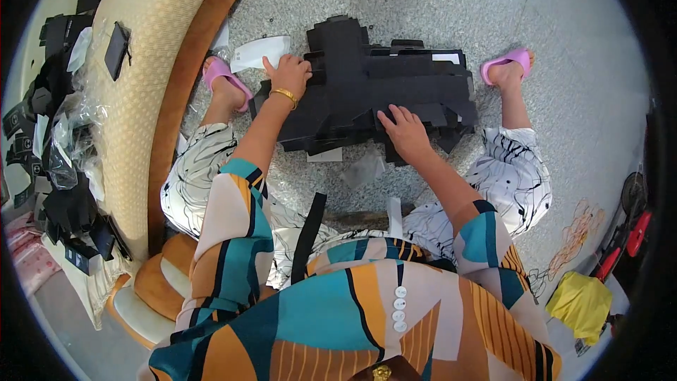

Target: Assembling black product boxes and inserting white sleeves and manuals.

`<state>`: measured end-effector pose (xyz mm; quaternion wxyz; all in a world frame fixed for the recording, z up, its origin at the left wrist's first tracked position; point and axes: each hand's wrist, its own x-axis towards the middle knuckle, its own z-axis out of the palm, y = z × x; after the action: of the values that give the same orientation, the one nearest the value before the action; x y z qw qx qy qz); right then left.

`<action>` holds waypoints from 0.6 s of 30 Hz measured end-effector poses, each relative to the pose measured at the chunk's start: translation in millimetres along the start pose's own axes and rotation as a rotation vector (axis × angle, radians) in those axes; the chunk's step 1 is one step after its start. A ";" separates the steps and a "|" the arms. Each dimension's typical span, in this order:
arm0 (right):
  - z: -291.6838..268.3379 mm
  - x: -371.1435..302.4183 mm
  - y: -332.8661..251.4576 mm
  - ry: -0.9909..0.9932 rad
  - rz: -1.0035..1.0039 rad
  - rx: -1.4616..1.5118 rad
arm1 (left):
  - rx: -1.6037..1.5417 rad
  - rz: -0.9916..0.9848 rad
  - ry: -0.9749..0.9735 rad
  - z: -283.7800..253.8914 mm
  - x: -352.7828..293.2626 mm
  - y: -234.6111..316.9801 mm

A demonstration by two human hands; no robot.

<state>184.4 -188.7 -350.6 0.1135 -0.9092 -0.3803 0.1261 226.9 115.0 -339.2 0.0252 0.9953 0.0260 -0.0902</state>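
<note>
Black card blanks (381, 92) lie in a loose, overlapping pile on the speckled floor (437, 0), between the seated person's two feet in pink slippers (509, 63). Left hand (289, 74), wearing a gold bangle (284, 94), rests at the pile's far left corner with fingers curled on the top sheet's edge; whether it pinches a sheet cannot be told. Right hand (405, 130) lies flat and open on the pile's near edge, fingers spread, pressing down and gripping nothing.

Judgement on handling: the sheets are thin and fanned out at odd angles, so one hand should pin the stack while the other lifts a single edge; otherwise several are likely to slide together. Square the pile before lifting.

A white sheet (259, 51) lies on the floor just beyond the left hand, touching the pile. A scrap of clear film (363, 169) lies near the right wrist.

Containers: no box or bin is visible. To the left, a cushioned sofa (151, 63) carries clear plastic bags (70, 148) and more black card pieces (70, 212); what the bags hold is unclear. A yellow bag (580, 303) lies at lower right, contents hidden.
</note>
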 end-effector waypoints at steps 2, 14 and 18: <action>2.2 3.9 -1.7 0.006 0.020 -0.013 | -0.033 -0.005 0.026 -2.1 4.2 2.2; 3.3 2.4 0.6 0.024 0.058 0.006 | 0.061 0.420 0.163 1.1 -39.9 42.0; 4.7 2.3 -0.5 0.005 0.078 0.041 | -0.024 0.364 -0.071 2.7 -36.7 45.3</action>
<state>184.1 -186.2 -355.2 0.1280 -0.9212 -0.3414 0.1359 192.9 67.9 -333.1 0.0538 0.9793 -0.1544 -0.1191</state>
